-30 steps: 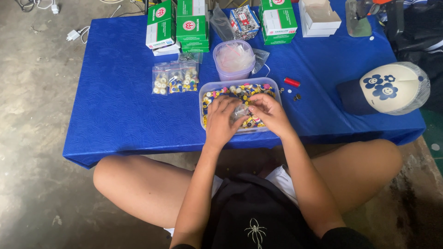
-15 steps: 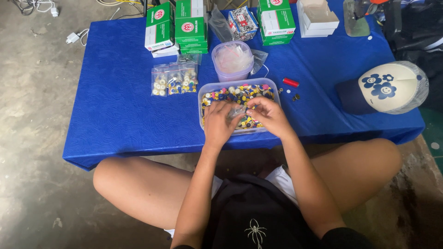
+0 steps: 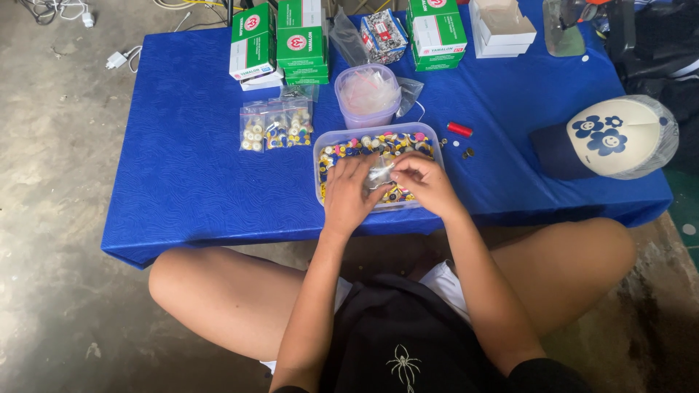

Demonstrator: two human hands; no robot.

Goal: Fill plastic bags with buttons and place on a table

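Green-and-white cartons (image 3: 302, 36) with round red labels stand in a row along the far edge of the blue table (image 3: 182, 167), at 11 to 12 o'clock from the hands; another green pair (image 3: 435, 29) sits at 1 o'clock, with white boxes (image 3: 502, 28) just beyond. Three small clear filled bags (image 3: 275, 125) lie at 10 o'clock, and a lidded round tub (image 3: 368, 94) at 12. A cap with blue flowers (image 3: 611, 138) rests at 3 o'clock.

The clear rectangular tray (image 3: 429, 138) of small multicoloured pieces sits at the table's near edge, both hands over it. The left hand (image 3: 348, 193) lies palm down, fingers loosely spread on the pieces and touching a small clear bag (image 3: 380, 173). The right hand (image 3: 426, 182) pinches that bag's edge, fingers curled.
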